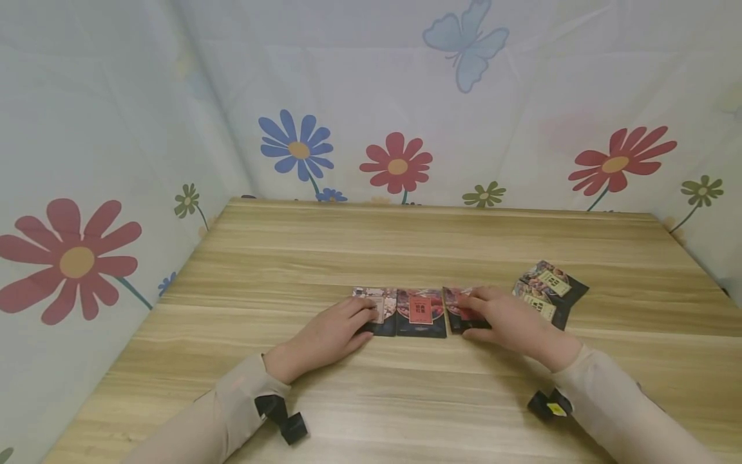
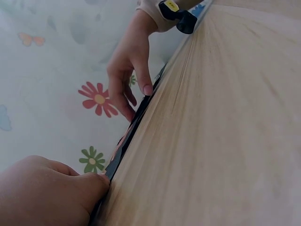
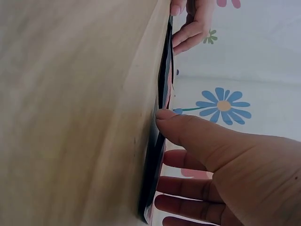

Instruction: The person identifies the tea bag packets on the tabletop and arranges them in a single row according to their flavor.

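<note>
Fingers relaxed, my left hand (image 1: 330, 330) rests on the floral packet (image 1: 389, 314) and my right hand (image 1: 517, 322) on the outer red-labelled packet (image 1: 453, 312), the middle red-labelled packet (image 1: 421, 313) between them on the wood-grain table (image 1: 406, 393). I'm apparently squaring this row; next calls for light, even nudging.

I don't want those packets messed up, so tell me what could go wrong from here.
The middle packet has no hand on it, so pushing either outer packet inward might knock it askew or make edges overlap.

The right hand is close to the two overlapping packets, so a careless backward or outward sweep could shift them.
</note>
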`<action>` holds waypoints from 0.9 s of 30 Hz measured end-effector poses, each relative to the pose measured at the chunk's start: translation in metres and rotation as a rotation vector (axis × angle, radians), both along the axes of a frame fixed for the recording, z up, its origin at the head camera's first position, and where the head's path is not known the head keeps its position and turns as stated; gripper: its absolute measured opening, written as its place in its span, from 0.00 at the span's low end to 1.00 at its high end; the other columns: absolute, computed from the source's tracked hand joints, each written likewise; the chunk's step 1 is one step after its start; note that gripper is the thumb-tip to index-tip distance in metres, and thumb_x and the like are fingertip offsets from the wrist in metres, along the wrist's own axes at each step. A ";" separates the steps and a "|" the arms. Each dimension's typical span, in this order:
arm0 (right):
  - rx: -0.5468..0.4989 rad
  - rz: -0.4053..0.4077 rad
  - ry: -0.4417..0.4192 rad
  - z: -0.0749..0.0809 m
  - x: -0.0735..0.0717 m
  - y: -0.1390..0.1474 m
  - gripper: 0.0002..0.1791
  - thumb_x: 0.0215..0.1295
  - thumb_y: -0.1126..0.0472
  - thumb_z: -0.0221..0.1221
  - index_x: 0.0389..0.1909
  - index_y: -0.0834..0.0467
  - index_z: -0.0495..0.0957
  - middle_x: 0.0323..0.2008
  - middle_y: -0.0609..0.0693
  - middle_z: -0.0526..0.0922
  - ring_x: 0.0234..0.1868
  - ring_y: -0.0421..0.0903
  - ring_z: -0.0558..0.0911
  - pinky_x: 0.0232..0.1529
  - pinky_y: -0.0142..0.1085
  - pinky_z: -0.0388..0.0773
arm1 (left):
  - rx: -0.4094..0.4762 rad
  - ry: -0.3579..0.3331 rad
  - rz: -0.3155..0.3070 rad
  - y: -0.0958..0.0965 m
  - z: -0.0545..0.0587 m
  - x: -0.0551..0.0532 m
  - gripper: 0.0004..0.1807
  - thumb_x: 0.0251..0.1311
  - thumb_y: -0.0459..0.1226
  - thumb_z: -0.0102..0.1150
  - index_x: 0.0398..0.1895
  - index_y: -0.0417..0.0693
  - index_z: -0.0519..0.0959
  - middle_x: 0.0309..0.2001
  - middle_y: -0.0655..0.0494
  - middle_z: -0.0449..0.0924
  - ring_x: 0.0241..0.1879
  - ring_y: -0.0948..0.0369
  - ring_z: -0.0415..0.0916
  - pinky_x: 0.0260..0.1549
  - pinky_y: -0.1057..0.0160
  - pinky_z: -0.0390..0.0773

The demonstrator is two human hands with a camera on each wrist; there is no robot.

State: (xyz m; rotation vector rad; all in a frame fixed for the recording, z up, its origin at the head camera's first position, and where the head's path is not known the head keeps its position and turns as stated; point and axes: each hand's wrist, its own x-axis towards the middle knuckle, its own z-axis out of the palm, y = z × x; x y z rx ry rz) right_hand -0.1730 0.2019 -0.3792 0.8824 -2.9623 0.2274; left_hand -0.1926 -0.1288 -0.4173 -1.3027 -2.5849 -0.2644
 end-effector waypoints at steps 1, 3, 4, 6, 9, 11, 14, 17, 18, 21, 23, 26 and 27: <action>0.001 -0.002 0.000 0.000 0.001 0.000 0.31 0.56 0.48 0.67 0.57 0.62 0.77 0.48 0.56 0.81 0.48 0.52 0.81 0.51 0.49 0.81 | 0.000 -0.001 -0.001 0.000 0.000 0.000 0.17 0.65 0.43 0.57 0.53 0.45 0.77 0.57 0.50 0.76 0.59 0.54 0.73 0.62 0.57 0.73; 0.005 -0.005 0.002 0.000 0.002 -0.001 0.32 0.56 0.47 0.67 0.58 0.61 0.76 0.48 0.56 0.81 0.48 0.52 0.81 0.52 0.49 0.80 | -0.001 0.000 -0.003 0.000 0.001 0.000 0.17 0.65 0.43 0.56 0.53 0.45 0.77 0.57 0.50 0.76 0.59 0.54 0.73 0.62 0.57 0.73; 0.007 -0.006 0.002 0.000 0.002 -0.001 0.32 0.56 0.47 0.67 0.58 0.61 0.76 0.48 0.56 0.81 0.48 0.52 0.81 0.52 0.49 0.80 | 0.000 0.001 -0.004 0.000 0.001 0.000 0.17 0.65 0.43 0.57 0.53 0.45 0.77 0.57 0.50 0.76 0.59 0.54 0.73 0.62 0.57 0.74; 0.012 -0.006 0.006 0.000 0.003 -0.002 0.32 0.56 0.47 0.67 0.58 0.61 0.76 0.48 0.56 0.81 0.48 0.52 0.81 0.52 0.48 0.81 | 0.001 0.000 -0.004 0.000 0.001 0.000 0.17 0.65 0.43 0.56 0.53 0.45 0.77 0.56 0.50 0.76 0.58 0.54 0.73 0.62 0.57 0.74; 0.020 -0.003 0.016 0.000 0.004 -0.003 0.33 0.55 0.46 0.67 0.57 0.61 0.77 0.47 0.56 0.81 0.48 0.52 0.81 0.51 0.48 0.81 | 0.000 -0.001 -0.003 0.000 0.001 0.001 0.17 0.65 0.43 0.56 0.53 0.45 0.77 0.56 0.50 0.76 0.58 0.54 0.73 0.61 0.57 0.74; 0.021 -0.003 0.019 0.000 0.004 -0.003 0.32 0.56 0.46 0.67 0.57 0.61 0.77 0.47 0.56 0.81 0.48 0.52 0.81 0.51 0.48 0.81 | -0.001 -0.001 -0.003 0.000 0.001 0.000 0.17 0.66 0.43 0.56 0.53 0.45 0.77 0.56 0.50 0.76 0.58 0.55 0.73 0.61 0.57 0.74; 0.016 -0.005 0.019 0.000 0.004 -0.003 0.32 0.56 0.45 0.66 0.57 0.61 0.77 0.48 0.56 0.81 0.48 0.53 0.81 0.51 0.49 0.81 | -0.003 0.001 -0.003 0.000 0.001 0.000 0.17 0.66 0.43 0.56 0.53 0.45 0.77 0.56 0.50 0.76 0.58 0.54 0.73 0.61 0.57 0.75; 0.009 -0.013 0.011 0.000 0.004 -0.003 0.32 0.57 0.45 0.65 0.57 0.61 0.77 0.49 0.57 0.81 0.49 0.54 0.81 0.52 0.49 0.80 | -0.006 0.005 -0.001 0.000 0.001 0.000 0.17 0.66 0.43 0.56 0.53 0.45 0.77 0.56 0.50 0.76 0.58 0.54 0.73 0.61 0.57 0.74; 0.005 -0.014 0.008 0.001 0.004 -0.003 0.32 0.57 0.45 0.65 0.57 0.61 0.77 0.49 0.57 0.81 0.49 0.53 0.81 0.52 0.49 0.80 | -0.007 0.004 -0.001 0.000 0.001 0.000 0.17 0.66 0.43 0.56 0.53 0.45 0.77 0.56 0.50 0.76 0.58 0.54 0.73 0.61 0.57 0.74; -0.015 -0.023 -0.011 0.004 0.004 -0.002 0.30 0.58 0.47 0.65 0.56 0.61 0.77 0.48 0.56 0.81 0.48 0.52 0.81 0.50 0.48 0.81 | -0.009 0.002 0.001 0.000 0.001 0.000 0.17 0.66 0.44 0.56 0.54 0.45 0.77 0.57 0.50 0.76 0.58 0.54 0.73 0.61 0.57 0.74; -0.027 -0.030 -0.026 0.007 0.004 0.000 0.28 0.59 0.48 0.65 0.56 0.60 0.78 0.49 0.55 0.80 0.46 0.49 0.81 0.47 0.46 0.82 | -0.008 0.000 0.001 0.000 0.001 0.000 0.18 0.66 0.44 0.56 0.54 0.45 0.77 0.57 0.50 0.76 0.59 0.54 0.73 0.61 0.57 0.74; -0.034 -0.034 -0.015 0.013 0.003 0.004 0.24 0.59 0.49 0.65 0.53 0.58 0.79 0.49 0.54 0.80 0.42 0.47 0.82 0.43 0.44 0.83 | -0.006 -0.002 0.001 0.000 0.001 0.000 0.17 0.66 0.44 0.56 0.54 0.45 0.77 0.57 0.50 0.76 0.58 0.54 0.73 0.61 0.57 0.74; -0.032 -0.035 -0.006 0.015 0.003 0.006 0.24 0.59 0.49 0.65 0.53 0.58 0.79 0.49 0.54 0.80 0.42 0.47 0.82 0.42 0.44 0.83 | -0.004 -0.002 0.001 0.000 0.001 0.000 0.17 0.66 0.44 0.56 0.53 0.45 0.77 0.56 0.50 0.76 0.58 0.54 0.73 0.61 0.57 0.74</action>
